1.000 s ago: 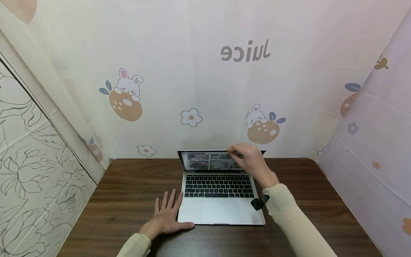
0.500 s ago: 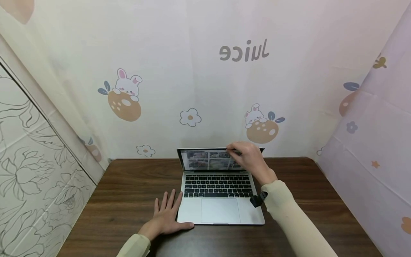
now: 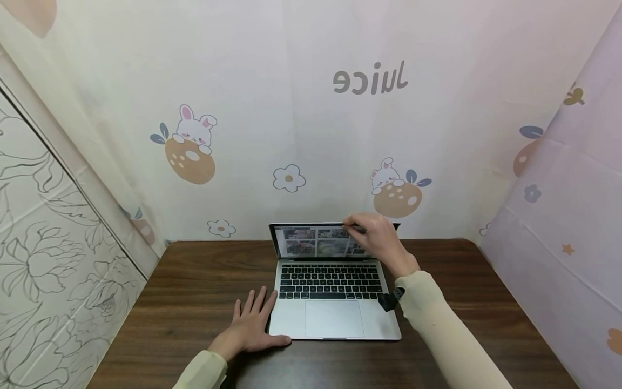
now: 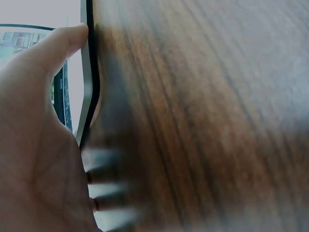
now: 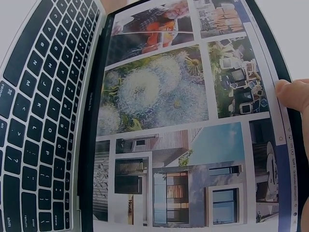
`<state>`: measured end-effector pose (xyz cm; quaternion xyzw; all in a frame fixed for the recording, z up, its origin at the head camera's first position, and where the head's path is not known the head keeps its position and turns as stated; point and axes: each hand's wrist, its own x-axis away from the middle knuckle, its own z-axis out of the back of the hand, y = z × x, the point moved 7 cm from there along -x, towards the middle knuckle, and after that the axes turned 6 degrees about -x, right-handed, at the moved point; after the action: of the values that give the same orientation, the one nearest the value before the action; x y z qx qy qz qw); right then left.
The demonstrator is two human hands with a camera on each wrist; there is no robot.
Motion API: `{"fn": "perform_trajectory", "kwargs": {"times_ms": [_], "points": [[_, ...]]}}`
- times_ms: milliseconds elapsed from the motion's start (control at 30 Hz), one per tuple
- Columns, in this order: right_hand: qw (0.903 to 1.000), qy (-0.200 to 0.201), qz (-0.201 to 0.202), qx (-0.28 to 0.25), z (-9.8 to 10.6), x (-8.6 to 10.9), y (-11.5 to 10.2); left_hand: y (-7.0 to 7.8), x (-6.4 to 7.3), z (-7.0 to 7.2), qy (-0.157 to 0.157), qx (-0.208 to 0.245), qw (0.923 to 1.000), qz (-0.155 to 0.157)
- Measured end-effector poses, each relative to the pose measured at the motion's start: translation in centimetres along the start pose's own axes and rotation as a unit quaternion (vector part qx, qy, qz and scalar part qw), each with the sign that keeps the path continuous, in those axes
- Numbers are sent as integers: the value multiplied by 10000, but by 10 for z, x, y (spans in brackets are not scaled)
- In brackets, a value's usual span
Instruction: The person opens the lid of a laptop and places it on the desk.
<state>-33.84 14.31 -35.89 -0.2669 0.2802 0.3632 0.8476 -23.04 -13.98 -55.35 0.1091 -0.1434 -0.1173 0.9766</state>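
A silver laptop [image 3: 335, 319] with a black keyboard [image 3: 330, 281] stands raised on the table. Its lit screen [image 3: 316, 240] displays a grid of pictures, which the right wrist view gives close up on the screen [image 5: 154, 96]. My right hand [image 3: 379, 237] pinches the top edge of the lid, right of its middle. The thumb of that right hand [image 5: 294, 94] lies on the screen's border. Fingers spread, my left hand [image 3: 250, 329] rests at the front left corner of the laptop. In the left wrist view the thumb of the left hand [image 4: 38, 135] touches the laptop's front edge.
The dark wooden table [image 3: 194, 281] extends to both sides of the laptop. A pale curtain [image 3: 291, 119] printed with rabbits and flowers hangs right behind it. More printed cloth [image 3: 559, 232] closes off the right side. A small black device [image 3: 390, 300] sits on my right wrist.
The laptop's lid has tilted back slightly, so its top edge sits higher in the head view. My right hand has risen a little with it. The left hand stays almost in place.
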Motion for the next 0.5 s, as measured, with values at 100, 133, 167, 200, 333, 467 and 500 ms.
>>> {"fn": "perform_trajectory", "kwargs": {"times_ms": [100,133,167,200,333,467,500], "points": [[10000,-20,-38,22,0,-1,1,0,-1,4,86,-50,9999,-24],[10000,-24,-48,36,0,-1,2,0,-2,5,114,-67,9999,-32],[10000,-30,-56,42,0,-1,2,0,-3,6,128,-81,9999,-31],[10000,-42,-65,45,-1,-1,2,0,-3,7,150,-90,9998,-36],[10000,-44,-37,-6,0,-2,3,1,-3,8,120,-133,9998,-17],[10000,-59,-34,-20,0,-2,4,2,0,9,91,-165,9998,1],[10000,-66,-34,-5,0,-3,4,3,1,10,91,-173,9998,1]]}}
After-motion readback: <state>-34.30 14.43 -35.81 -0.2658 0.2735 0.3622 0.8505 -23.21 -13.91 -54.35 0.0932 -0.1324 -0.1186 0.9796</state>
